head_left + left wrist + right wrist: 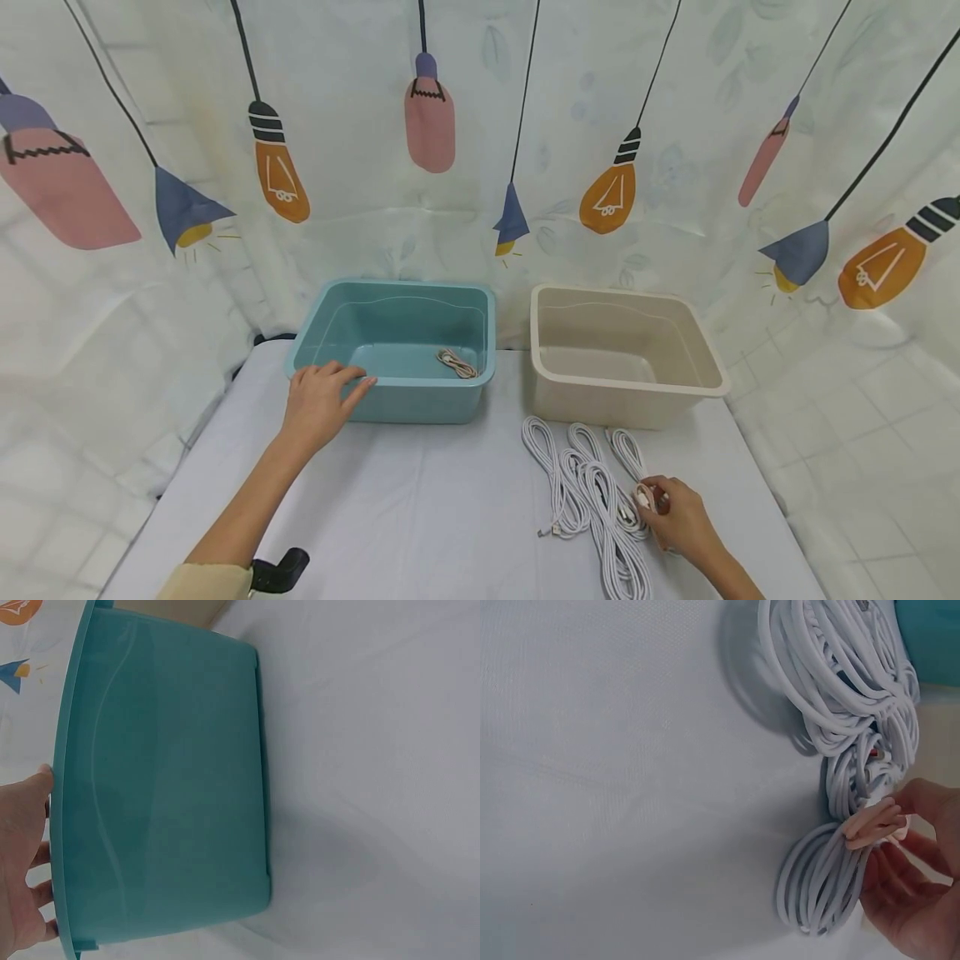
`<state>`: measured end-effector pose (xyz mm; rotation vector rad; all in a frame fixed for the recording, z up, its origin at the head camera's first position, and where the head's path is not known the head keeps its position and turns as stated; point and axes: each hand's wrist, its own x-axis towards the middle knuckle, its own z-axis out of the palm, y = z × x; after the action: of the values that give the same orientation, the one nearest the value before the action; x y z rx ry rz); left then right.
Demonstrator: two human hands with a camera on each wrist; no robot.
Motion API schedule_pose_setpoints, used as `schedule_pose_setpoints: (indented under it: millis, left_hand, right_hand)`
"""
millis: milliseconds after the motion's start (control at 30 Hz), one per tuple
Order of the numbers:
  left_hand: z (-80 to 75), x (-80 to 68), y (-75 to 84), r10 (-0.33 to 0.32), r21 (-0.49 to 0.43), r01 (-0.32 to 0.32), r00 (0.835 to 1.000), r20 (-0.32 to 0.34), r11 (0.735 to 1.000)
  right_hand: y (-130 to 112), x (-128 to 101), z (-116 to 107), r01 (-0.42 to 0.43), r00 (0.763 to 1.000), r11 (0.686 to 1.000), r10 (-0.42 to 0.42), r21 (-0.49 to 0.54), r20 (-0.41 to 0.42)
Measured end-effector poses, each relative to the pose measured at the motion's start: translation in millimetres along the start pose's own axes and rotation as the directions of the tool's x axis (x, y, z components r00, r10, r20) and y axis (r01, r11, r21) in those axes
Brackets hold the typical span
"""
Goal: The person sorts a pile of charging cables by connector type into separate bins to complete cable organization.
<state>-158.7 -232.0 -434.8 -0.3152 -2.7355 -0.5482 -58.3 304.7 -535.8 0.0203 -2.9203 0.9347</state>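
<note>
My left hand [318, 404] rests on the front rim of a teal plastic bin [420, 402], its fingers reaching over the edge and the thumb along the rim. A small coiled beige cable [457, 363] lies inside that bin. With thumb and fingers, my right hand [682, 517] pinches another small beige cable bundle [874, 823], right over the coiled white cables [592, 492]. Those white cables lie in several long looped bundles on the table, with plugs showing at some ends. In the right wrist view, the beige bundle overlaps one white coil [817, 881].
To the right of the teal bin stands a cream bin [607, 400], just behind the white cables. A white cloth covers the table [427, 508]. A curtain [465, 225] printed with lamps hangs behind and at the sides. A black object [281, 572] shows near my left forearm.
</note>
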Motion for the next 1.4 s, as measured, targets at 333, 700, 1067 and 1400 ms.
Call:
schedule_pose_setpoints:
  millis: [333,700,1067,1400]
  left_hand:
    - [-0.6,-0.8,0.9,0.005,0.004,-0.005,1.0,0.001,1.0]
    - [-0.7,-0.4,1.1,-0.002,0.001,0.002,1.0,0.006,1.0]
    - [-0.3,-0.7,0.3,-0.001,0.002,0.001,1.0,0.004,1.0]
    - [-0.6,-0.6,0.9,-0.016,0.0,0.016,1.0,0.026,1.0]
  right_hand:
    - [-8.3,7.5,-9.8,0.086,0.996,0.995,-0.084,0.047,-0.037]
    - [-17.0,21.7,-13.9,0.278,0.956,0.96,-0.274,0.024,-0.105]
    - [-38.3,36.3,-21.5,0.405,0.912,0.912,-0.398,0.059,-0.102]
    - [-63.3,49.3,-32.1,0.439,0.898,0.893,-0.439,0.095,-0.031]
